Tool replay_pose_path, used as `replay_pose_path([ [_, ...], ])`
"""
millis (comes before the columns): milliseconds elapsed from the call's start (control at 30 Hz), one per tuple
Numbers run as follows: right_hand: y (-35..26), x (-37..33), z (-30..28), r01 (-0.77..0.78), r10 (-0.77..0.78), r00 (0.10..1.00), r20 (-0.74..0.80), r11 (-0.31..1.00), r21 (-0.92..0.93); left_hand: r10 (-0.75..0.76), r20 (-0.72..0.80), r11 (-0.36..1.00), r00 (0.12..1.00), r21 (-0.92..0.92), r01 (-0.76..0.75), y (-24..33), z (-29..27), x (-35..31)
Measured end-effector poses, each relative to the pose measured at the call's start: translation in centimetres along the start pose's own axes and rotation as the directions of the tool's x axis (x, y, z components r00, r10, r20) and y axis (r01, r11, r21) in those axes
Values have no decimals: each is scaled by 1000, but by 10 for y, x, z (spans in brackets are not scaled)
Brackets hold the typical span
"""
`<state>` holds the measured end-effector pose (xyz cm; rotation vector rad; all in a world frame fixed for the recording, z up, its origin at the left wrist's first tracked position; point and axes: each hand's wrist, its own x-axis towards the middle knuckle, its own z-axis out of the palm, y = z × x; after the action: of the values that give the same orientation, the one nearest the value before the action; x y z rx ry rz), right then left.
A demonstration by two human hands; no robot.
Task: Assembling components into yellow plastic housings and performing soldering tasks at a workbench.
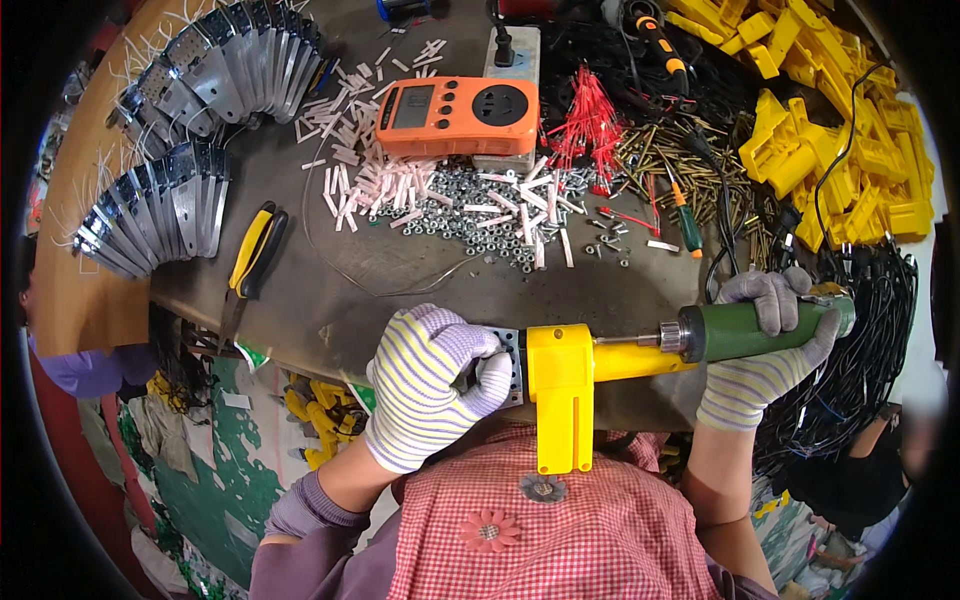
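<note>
So the left hand (437,385) has its fingers pinching the metal plate (514,367) against the yellow case (562,385) at the surface's (335,305) near edge, probably to steady it, while the right hand (772,345) wraps the green screwdriver (735,333), seemingly so its bit (625,341) lines up.

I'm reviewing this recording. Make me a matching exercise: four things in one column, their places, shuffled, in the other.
Things:
1. green power screwdriver
2. orange meter
3. yellow-and-black pliers
4. single perforated plate

Places:
A. on the left part of the table
B. gripped by the right hand
C. between left hand and yellow casing
D. beyond the scattered nuts

Pairs: 1-B, 2-D, 3-A, 4-C
</note>
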<state>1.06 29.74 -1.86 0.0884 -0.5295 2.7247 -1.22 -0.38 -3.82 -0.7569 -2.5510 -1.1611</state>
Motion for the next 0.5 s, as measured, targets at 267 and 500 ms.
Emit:
replay_pose_path([
  [267, 1, 3, -3, -12, 13, 1000, -8, 999, 31, 42, 23, 999, 999, -5, -42, 0, 1, 1],
  [500, 4, 7, 3, -43, 43, 999, 4, 999, 34, 39, 29, 999, 999, -38, -38, 2, 0, 3],
])
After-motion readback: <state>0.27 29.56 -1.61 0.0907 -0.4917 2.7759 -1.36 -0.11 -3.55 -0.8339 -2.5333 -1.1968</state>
